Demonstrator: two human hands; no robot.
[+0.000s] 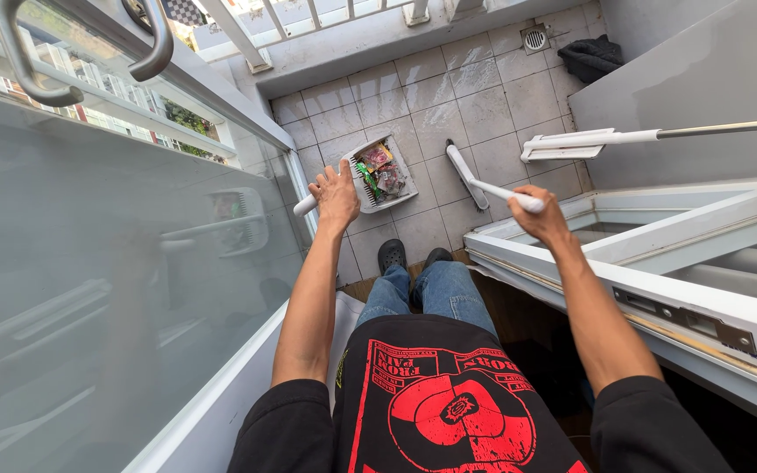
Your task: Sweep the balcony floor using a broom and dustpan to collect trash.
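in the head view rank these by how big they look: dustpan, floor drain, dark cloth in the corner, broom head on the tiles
1. dustpan, holding wrappers, its handle in the left hand
2. broom head, its stick in the right hand
3. dark cloth; close to the broom head and farther off, so that order is unsure
4. floor drain, clearly smallest

Grey tiled balcony floor (492,109) under a litter-filled dustpan (380,172), white broom head (466,173), dark cloth (592,56).
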